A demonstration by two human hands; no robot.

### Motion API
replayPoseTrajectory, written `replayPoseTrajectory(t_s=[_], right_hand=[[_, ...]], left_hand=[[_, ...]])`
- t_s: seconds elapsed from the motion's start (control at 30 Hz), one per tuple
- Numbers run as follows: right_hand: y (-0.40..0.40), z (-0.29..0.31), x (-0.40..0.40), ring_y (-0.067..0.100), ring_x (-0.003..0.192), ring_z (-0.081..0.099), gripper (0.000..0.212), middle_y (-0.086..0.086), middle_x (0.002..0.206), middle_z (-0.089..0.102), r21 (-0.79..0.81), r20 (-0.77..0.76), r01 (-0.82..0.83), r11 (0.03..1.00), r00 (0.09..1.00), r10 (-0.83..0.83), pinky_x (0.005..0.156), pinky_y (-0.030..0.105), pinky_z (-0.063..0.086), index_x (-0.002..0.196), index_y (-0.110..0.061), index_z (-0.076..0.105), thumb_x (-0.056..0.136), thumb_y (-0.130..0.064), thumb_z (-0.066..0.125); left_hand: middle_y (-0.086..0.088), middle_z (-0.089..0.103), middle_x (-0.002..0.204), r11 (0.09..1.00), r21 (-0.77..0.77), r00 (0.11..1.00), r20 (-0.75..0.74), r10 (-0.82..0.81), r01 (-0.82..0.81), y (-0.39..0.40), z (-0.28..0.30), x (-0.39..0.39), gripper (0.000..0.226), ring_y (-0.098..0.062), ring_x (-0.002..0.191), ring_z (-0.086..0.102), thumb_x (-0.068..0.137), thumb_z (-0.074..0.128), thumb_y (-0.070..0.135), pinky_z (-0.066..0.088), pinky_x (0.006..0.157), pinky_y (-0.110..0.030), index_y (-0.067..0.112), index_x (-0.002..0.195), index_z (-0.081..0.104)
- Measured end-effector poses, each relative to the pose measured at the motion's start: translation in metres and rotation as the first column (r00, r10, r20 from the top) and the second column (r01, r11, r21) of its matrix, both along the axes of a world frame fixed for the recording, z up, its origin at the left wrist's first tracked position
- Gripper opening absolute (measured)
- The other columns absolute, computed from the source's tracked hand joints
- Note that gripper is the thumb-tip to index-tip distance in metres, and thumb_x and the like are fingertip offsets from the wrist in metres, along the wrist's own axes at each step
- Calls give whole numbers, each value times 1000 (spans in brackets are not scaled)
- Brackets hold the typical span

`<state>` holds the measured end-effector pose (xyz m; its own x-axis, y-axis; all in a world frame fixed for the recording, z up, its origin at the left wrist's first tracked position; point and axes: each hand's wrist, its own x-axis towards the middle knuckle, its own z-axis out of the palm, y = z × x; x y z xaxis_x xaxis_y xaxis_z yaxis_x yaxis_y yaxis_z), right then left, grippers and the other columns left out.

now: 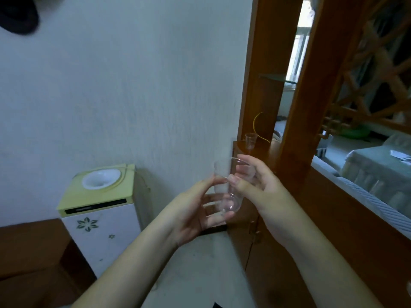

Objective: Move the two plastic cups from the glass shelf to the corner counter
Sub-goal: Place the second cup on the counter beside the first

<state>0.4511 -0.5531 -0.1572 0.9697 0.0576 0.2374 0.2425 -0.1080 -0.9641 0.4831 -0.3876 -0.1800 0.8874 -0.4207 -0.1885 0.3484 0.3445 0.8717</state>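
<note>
Right, I have one clear plastic cup (229,190) held between both hands in front of the white wall (133,85), below and a little short of the corner counter (264,152). My left hand (195,212) cradles it from the wall side, thumb tip on the upper wall of the cup and fingers curled loosely under its base, so the weight sits there. My right hand (258,181) pinches the rim from the counter side, thumb outside and fingers hooked over the lip. Both hands are closed on the same cup, lightly, I judge, because thin plastic like this buckles under a hard squeeze. It may be two cups nested together; the clear walls blur into each other and I cannot tell.

A second small clear cup (251,141) stands upright on the corner counter, close to the wooden post (262,63) at the wall edge, beside a yellow wire (255,123). The glass shelf (278,78) sits well above that counter and looks bare. To my eye, what remains is lifting the held cup up onto the counter next to the standing one.
</note>
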Motion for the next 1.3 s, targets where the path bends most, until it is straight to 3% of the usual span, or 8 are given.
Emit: replayPoseTrajectory(t_s=[0.1, 0.27, 0.47, 0.6, 0.83, 1.0, 1.17, 1.3], right_hand=[[34, -2, 36, -2, 108, 56, 67, -15, 122, 57, -35, -10, 1, 999, 1000, -1, 87, 24, 46, 130, -46, 44, 69, -55, 70], [69, -9, 83, -13, 99, 56, 63, -21, 116, 58, -44, -9, 17, 999, 1000, -18, 74, 17, 45, 126, -52, 44, 68, -60, 69], [71, -16, 124, -9, 101, 57, 69, -13, 121, 57, -6, -25, 63, 998, 998, -63, 73, 9, 48, 133, -40, 43, 70, -49, 70], [55, -24, 154, 0, 111, 56, 73, -10, 125, 57, 34, -45, 100, 994, 994, -98, 87, 21, 49, 135, -37, 41, 68, -47, 71], [2, -44, 223, -3, 112, 55, 71, -13, 125, 57, 56, -42, 123, 991, 992, -121, 86, 15, 48, 133, -38, 43, 69, -44, 73], [-51, -46, 271, -3, 107, 58, 69, -12, 124, 59, 103, -55, 130, 986, 991, -125, 72, 13, 50, 133, -36, 43, 72, -36, 75], [-89, -49, 315, -6, 106, 57, 73, -13, 126, 56, 107, -62, 170, 980, 984, -164, 68, 11, 49, 132, -38, 44, 66, -41, 75], [-104, -59, 341, -3, 110, 56, 74, -15, 127, 56, 103, -83, 194, 976, 979, -186, 74, 19, 52, 129, -43, 45, 62, -47, 75]], left_hand=[[-15, 69, 85, 1000, -3, 999, -27, 30, -30, 35, -2, 35, 42, -27, 76, 71, 55, 84, 36, 62, 68, -39, 13, 90, 80], [-17, 68, 89, 1000, -20, 1000, -17, 19, -19, 70, -8, 83, 57, -29, 79, 72, 47, 91, 39, 61, 69, -40, 11, 96, 79], [-14, 73, 80, 998, -64, 999, -42, -7, 4, 69, -28, 135, 36, -27, 78, 73, 63, 79, 39, 62, 68, -38, 13, 89, 80], [-11, 74, 78, 998, -65, 998, -51, -21, 18, 49, -37, 172, 27, -26, 79, 73, 73, 73, 38, 63, 73, -39, 15, 85, 80], [-19, 70, 111, 1000, 11, 996, -86, 11, -10, -6, -48, 242, 33, -27, 91, 72, 88, 70, 31, 60, 75, -36, 12, 114, 72], [-8, 78, 93, 997, 58, 998, -52, -47, 50, -58, -45, 295, 21, -24, 90, 74, 84, 73, 36, 58, 75, -33, 20, 96, 80], [-8, 78, 100, 995, 86, 998, -46, -46, 50, -99, -47, 339, 29, -26, 98, 73, 81, 75, 41, 59, 77, -34, 19, 101, 78], [-7, 78, 97, 994, 97, 997, -63, -36, 42, -116, -53, 366, 38, -25, 94, 74, 81, 73, 40, 60, 74, -33, 14, 109, 73]])
